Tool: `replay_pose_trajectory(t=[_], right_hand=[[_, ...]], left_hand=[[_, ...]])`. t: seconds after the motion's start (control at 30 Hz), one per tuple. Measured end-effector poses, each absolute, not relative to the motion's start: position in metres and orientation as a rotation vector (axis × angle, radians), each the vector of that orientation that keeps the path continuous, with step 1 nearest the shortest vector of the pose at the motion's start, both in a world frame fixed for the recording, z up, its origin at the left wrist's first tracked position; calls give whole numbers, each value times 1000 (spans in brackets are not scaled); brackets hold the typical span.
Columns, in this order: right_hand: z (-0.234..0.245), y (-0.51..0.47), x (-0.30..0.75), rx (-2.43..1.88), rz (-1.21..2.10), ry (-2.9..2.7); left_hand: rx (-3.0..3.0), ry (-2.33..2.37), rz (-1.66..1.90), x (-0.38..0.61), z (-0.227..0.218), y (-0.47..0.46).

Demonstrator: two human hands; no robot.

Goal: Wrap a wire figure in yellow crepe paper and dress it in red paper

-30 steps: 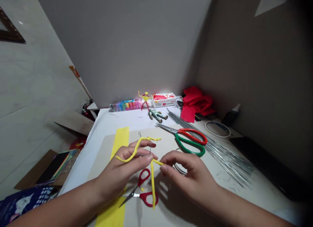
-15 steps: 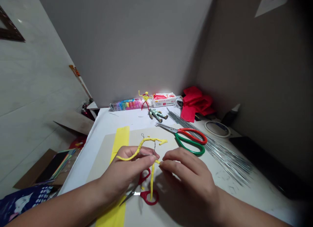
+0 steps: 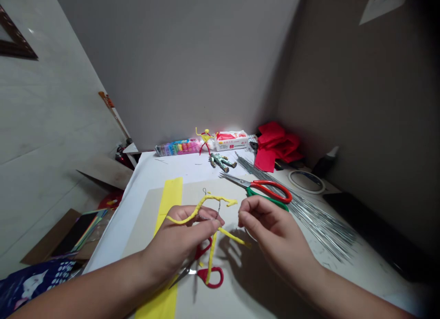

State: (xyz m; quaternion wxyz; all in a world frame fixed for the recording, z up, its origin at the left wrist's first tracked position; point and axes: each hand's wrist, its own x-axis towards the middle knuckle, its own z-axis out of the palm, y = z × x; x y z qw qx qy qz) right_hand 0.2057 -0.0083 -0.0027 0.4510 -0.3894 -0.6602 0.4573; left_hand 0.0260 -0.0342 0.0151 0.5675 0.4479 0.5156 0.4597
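Observation:
My left hand (image 3: 180, 241) is shut on a wire figure wrapped in yellow clay (image 3: 202, 205), pinching it at its bare wire middle. One yellow limb swings out to the lower right, and another hangs down over small red-handled scissors (image 3: 212, 277). Those scissors lie beneath my left hand, partly hidden by it. My right hand (image 3: 271, 229) is apart from the figure, its fingertips closed together with nothing in them. Just behind it lie larger scissors with red and green handles (image 3: 270, 191), the green handle partly hidden by my right hand.
A bundle of thin steel wires (image 3: 319, 222) fans across the white table at right. A grey card (image 3: 139, 243) with a yellow strip (image 3: 168, 204) lies under the work. At the back are a small yellow-red wire figure (image 3: 205, 140), a metallic toy figure (image 3: 222, 162), and red paper (image 3: 275, 147).
My right hand has moved up and to the right, letting go of the yellow limb, which now points to the lower right. My left hand and the figure stay nearly in place.

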Motion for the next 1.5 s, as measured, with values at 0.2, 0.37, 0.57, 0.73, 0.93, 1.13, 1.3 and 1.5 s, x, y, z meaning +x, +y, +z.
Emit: replay_pose_trajectory(t=[0.2, 0.37, 0.57, 0.73, 0.93, 1.13, 1.3, 1.5], right_hand=[[-5, -3, 210, -964, 1007, -1686], [-6, 11, 215, -1014, 1313, -1657], [-7, 18, 218, -957, 1654, -1705], [-6, 12, 217, -897, 1593, -1748], [-4, 4, 214, -810, 1628, -1673], [-10, -1, 211, -790, 1707, -1524], [-5, 5, 212, -686, 1782, -1625], [-2, 6, 215, -715, 1702, -1627]], left_hand=[[1063, 1159, 1162, 24, 15, -29], [1124, 1162, 1248, 20, 19, -27], [1091, 1173, 1339, 14, 22, -26], [1068, 1158, 1352, 13, 23, -26], [1047, 1149, 1337, 13, 28, -28], [1049, 1137, 1349, 11, 33, -27], [1032, 1161, 1361, 8, 31, -25], [1215, 1151, 1337, 8, 25, -26]])
